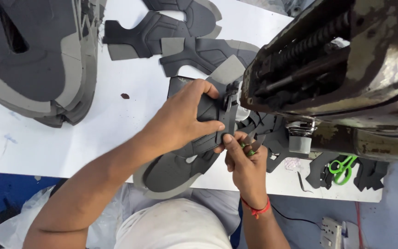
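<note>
Both forearms are bare to above the elbow, with no sleeves, gloves or rings showing. The right wrist wears a thin red thread band (257, 210), knotted with a short loose end sticking out. Below the arms, the lap is covered in pale, off-white cloth (173, 226), lightly creased.

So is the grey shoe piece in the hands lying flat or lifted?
Lifted: both hands, left hand and right hand, hold the shoe piece off the table.

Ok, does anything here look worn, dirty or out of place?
The sewing machine shows rust and flaking paint on its head. A small dark spot marks the white table. Dark offcuts lie around green scissors. Otherwise nothing stands out.
</note>
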